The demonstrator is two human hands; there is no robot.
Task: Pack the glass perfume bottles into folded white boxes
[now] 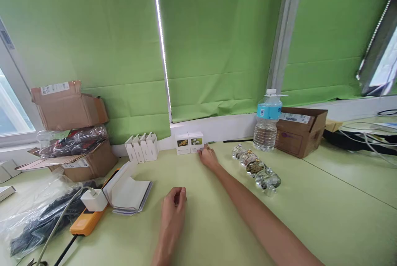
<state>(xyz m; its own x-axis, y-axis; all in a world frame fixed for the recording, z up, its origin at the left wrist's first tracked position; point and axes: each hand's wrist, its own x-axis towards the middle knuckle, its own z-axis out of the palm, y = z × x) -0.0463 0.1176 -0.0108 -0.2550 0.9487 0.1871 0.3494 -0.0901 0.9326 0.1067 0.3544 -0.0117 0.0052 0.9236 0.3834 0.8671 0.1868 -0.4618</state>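
Observation:
Two small white boxes stand side by side against the wall: the left white box (182, 143) carries a picture of yellowish flowers, the right white box (196, 138) one of pale flowers on green. My right hand (208, 157) reaches far forward, its thumb and fingers closed at the right edge of the right box. Low over the table, nearer to me, my left hand (173, 208) is loosely curled, thumb against the bent fingers; nothing shows in it. To the right of my right forearm, several small clear glass jars (254, 167) with dried contents form a slanting row.
Several narrow white cartons (141, 148) stand open at the left. Nearby lie an open notebook (132, 193) and an orange power strip (88, 220) with a white charger (94, 200). A water bottle (265, 129) and a cardboard box (299, 134) stand at right; stacked cartons (66, 109) at left.

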